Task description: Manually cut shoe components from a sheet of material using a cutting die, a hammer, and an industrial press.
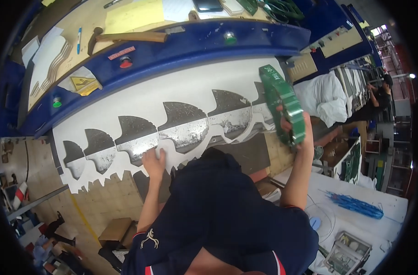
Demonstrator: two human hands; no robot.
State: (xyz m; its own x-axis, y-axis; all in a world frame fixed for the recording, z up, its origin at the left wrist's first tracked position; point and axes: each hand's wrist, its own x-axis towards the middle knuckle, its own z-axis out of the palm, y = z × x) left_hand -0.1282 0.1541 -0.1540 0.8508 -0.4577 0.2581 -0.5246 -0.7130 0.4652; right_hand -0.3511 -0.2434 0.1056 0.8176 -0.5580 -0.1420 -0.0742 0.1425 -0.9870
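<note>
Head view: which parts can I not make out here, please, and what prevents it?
Head view, right hand: mostly hidden by the green band-shaped piece that it grips.
Head view, rightmost dark cut-out: its right part is covered by the same piece.
Head view, phone-like device: cut off by the upper edge.
Head view, distant person: too small and blurred to tell the handwork.

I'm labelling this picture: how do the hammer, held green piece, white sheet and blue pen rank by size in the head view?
Largest to smallest:
1. White sheet
2. Green piece, perhaps enlarged by nearness
3. Hammer
4. Blue pen
</note>
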